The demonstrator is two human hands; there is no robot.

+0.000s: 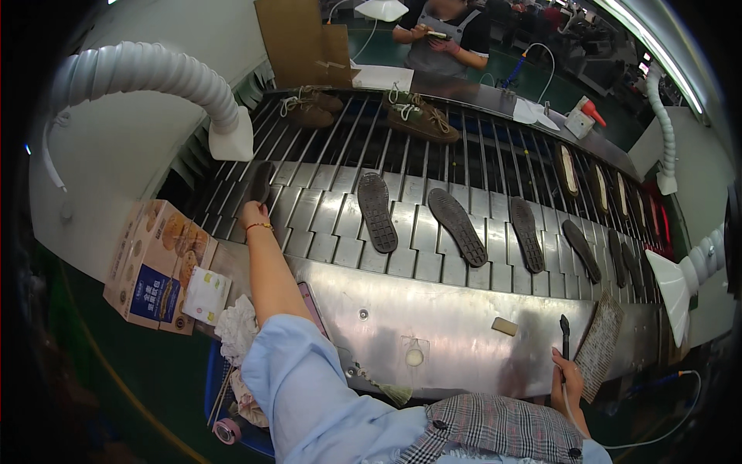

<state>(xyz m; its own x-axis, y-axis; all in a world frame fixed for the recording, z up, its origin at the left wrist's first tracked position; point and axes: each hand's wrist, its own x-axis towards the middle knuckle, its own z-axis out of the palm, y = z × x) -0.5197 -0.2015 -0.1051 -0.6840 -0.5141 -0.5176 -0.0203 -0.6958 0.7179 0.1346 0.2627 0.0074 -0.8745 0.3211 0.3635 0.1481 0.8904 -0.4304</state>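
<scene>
My left hand (254, 214) reaches to the far left of the slatted metal conveyor (325, 220). Its fingers are closed on the near end of a dark shoe sole (262, 182). Low on the right, my right hand (568, 380) grips a slim black brush (565, 334), its tip pointing away from me. A thin white tube (665, 438) curves from beside that hand toward the right. Between the hands, a grey sole (378, 213), a second sole (457, 226) and a third sole (526, 234) lie tread up on the slats. Several darker soles continue farther right.
Brown shoes (421, 120) stand on the far rods, and pale-lined uppers (568, 170) sit at the far right. A metal ledge (433, 309) holds a small tan block (505, 326) and a rough board (603, 346). A carton (158, 267) is at left. A person (444, 42) stands opposite.
</scene>
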